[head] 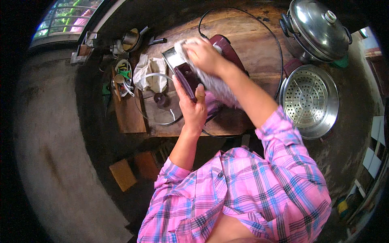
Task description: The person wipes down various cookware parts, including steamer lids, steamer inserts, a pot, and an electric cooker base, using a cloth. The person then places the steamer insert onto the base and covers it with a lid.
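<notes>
My left hand (193, 104) grips a dark maroon handle-like part (186, 79) joined to a shiny metal piece (173, 59); the whole object is tilted and its exact kind cannot be told. A light, fluffy cloth (212, 83) is bunched in my right hand (202, 56) and lies against the metal piece, its lower end blurred. Behind my right hand, a maroon appliance (226, 48) with a black cord (273, 33) rests on the wooden table. Left of my left hand lies a round glass lid (165, 124) with a dark knob, partly over a cream cloth (152, 71).
A steel steamer insert (307, 100) sits at the table's right, below a large lidded steel pot (319, 30). Utensils fill a basket (123, 76) beside a wooden board (130, 118) at the left. A small pan (131, 39) stands at the back left.
</notes>
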`<state>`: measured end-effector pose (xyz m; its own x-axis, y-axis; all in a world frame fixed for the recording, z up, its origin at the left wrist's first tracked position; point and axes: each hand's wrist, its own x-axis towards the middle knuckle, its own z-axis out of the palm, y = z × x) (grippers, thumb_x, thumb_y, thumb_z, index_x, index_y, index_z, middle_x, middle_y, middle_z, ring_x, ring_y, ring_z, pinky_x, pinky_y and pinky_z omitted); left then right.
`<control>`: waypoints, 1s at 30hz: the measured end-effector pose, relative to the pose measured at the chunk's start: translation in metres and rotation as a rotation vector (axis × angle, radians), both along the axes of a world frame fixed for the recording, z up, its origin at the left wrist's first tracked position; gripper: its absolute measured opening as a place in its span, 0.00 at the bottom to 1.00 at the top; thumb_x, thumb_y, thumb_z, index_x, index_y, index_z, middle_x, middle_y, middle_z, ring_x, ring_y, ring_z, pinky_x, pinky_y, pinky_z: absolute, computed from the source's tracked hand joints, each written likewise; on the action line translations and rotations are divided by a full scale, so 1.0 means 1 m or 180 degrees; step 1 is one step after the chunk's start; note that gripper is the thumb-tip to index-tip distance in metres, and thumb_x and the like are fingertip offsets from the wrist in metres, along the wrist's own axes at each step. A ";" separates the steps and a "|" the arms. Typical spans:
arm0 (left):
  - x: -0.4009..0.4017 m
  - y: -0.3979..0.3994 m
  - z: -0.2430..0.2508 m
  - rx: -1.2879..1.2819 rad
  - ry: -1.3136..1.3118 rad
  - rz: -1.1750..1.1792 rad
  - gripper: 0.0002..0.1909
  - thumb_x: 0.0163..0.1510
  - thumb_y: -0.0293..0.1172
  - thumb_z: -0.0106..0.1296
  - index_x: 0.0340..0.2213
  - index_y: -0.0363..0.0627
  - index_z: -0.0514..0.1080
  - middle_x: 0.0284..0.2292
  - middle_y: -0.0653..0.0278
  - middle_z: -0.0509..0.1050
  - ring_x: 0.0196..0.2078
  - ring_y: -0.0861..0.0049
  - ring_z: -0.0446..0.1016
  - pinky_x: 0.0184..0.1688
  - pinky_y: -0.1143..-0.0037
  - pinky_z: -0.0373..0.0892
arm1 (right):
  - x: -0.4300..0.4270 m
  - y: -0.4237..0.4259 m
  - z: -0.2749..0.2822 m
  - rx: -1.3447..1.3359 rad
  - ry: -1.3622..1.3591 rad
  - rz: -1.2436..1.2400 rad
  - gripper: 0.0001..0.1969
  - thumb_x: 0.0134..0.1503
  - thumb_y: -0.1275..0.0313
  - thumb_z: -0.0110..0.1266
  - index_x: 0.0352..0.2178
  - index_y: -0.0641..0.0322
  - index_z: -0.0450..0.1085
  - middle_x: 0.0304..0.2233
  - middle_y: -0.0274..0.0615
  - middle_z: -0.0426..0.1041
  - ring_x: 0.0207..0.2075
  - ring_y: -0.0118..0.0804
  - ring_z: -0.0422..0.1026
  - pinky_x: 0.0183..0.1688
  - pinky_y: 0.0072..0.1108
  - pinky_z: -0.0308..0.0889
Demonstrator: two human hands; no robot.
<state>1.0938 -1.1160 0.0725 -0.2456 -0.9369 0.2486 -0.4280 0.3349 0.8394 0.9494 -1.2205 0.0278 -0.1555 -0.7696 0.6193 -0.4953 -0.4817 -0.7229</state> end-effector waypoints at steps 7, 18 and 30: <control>-0.014 -0.007 0.003 -0.0138 -0.0025 -0.0013 0.44 0.57 0.43 0.53 0.60 0.30 0.41 0.49 0.42 0.66 0.49 0.62 0.68 0.51 0.72 0.63 | -0.014 -0.031 -0.004 0.0877 -0.0093 0.0502 0.13 0.54 0.67 0.46 0.33 0.65 0.72 0.37 0.54 0.73 0.40 0.50 0.72 0.43 0.37 0.65; -0.061 -0.010 0.028 0.0465 0.0235 0.0034 0.52 0.53 0.50 0.55 0.61 0.28 0.38 0.55 0.37 0.58 0.57 0.60 0.61 0.57 0.72 0.57 | 0.060 0.190 -0.018 0.0470 -0.1282 -0.0905 0.17 0.55 0.72 0.51 0.46 0.63 0.63 0.50 0.55 0.61 0.53 0.60 0.59 0.55 0.45 0.54; -0.044 -0.024 0.017 0.0311 -0.0034 0.0080 0.49 0.56 0.50 0.52 0.60 0.25 0.40 0.56 0.39 0.57 0.58 0.62 0.59 0.59 0.73 0.54 | 0.063 0.176 -0.032 -0.0090 -0.0129 -0.1115 0.17 0.46 0.70 0.57 0.38 0.57 0.62 0.49 0.51 0.59 0.52 0.59 0.57 0.52 0.50 0.52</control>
